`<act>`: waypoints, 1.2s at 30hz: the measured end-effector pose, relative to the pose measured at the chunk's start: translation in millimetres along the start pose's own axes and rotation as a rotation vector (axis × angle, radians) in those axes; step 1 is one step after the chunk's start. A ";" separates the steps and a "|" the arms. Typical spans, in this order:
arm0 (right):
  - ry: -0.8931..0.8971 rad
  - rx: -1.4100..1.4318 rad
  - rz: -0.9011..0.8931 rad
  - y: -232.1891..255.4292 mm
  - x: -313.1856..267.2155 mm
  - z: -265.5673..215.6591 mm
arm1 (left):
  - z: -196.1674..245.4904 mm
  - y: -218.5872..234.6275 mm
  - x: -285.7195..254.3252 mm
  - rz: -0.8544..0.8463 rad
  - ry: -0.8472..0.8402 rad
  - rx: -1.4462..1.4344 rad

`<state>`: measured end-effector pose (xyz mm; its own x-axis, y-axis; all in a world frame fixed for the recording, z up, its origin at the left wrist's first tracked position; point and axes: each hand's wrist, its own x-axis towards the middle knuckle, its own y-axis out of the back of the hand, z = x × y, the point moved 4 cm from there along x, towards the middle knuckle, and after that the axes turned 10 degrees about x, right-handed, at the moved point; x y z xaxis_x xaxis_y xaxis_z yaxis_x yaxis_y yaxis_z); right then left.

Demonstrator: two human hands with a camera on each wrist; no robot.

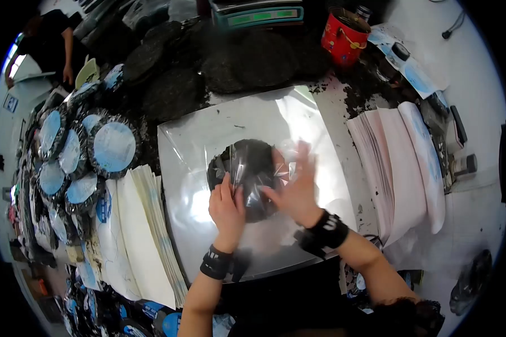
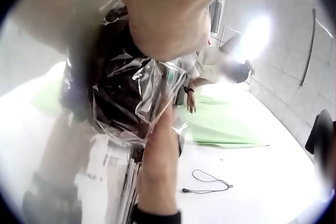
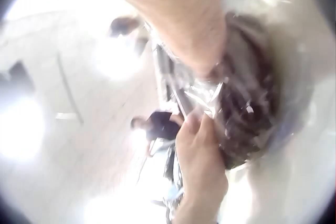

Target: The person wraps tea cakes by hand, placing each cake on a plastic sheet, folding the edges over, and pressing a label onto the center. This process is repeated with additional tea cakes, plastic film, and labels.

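Observation:
A dark round cake (image 1: 254, 163) in clear plastic film (image 1: 240, 168) lies on a shiny sheet (image 1: 194, 143) in the head view. At its lower left edge, my left hand (image 1: 226, 213) pinches the film between thumb and fingertips. My right hand (image 1: 298, 188), blurred by motion, is at the cake's right side with fingers spread and thumb apart, close by the loose film. Creased film over the dark cake (image 2: 121, 85) also shows in the left wrist view. From the right wrist, the left hand (image 3: 202, 155) appears with its fingertips at the gathered film.
Wrapped round packs with blue labels (image 1: 114, 147) are piled at left, beside a stack of cream paper (image 1: 146, 224). More dark cakes (image 1: 264, 59) lie behind the sheet. Pinkish paper (image 1: 396, 168) is at right, a red bucket (image 1: 346, 36) and a scale (image 1: 264, 16) at the back.

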<state>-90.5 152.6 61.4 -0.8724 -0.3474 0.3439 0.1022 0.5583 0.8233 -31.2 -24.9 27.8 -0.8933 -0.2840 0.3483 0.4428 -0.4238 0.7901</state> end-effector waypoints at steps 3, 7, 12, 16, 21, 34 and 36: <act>0.016 0.412 -0.167 -54.3 -5.2 -13.5 | -8.5 22.3 5.4 -0.207 0.070 -0.266; 0.051 0.677 -0.267 -40.3 -15.4 -1.2 | 4.4 23.5 6.8 -0.232 -0.202 0.181; 0.091 0.660 0.013 -22.4 16.7 -8.6 | 10.7 22.8 17.5 0.068 -0.175 0.077; -0.161 0.328 -0.361 -43.7 23.7 -8.1 | -9.3 -9.1 15.0 -0.481 0.027 0.104; 0.189 0.536 -0.273 -28.2 73.0 -3.5 | 3.7 16.6 43.6 -0.149 -0.234 0.022; 0.325 1.009 -0.169 -58.5 55.8 28.6 | -3.4 -6.9 33.2 -0.140 -0.153 -0.211; -0.322 1.167 0.050 -56.3 56.2 25.8 | 1.1 -22.9 30.2 -0.211 -0.325 0.047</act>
<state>-157.7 121.0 22.8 -0.9757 -0.1953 0.0990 -0.2085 0.9669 -0.1472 -68.4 -22.8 20.8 -0.9455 0.0954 0.3115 0.2497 -0.4020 0.8809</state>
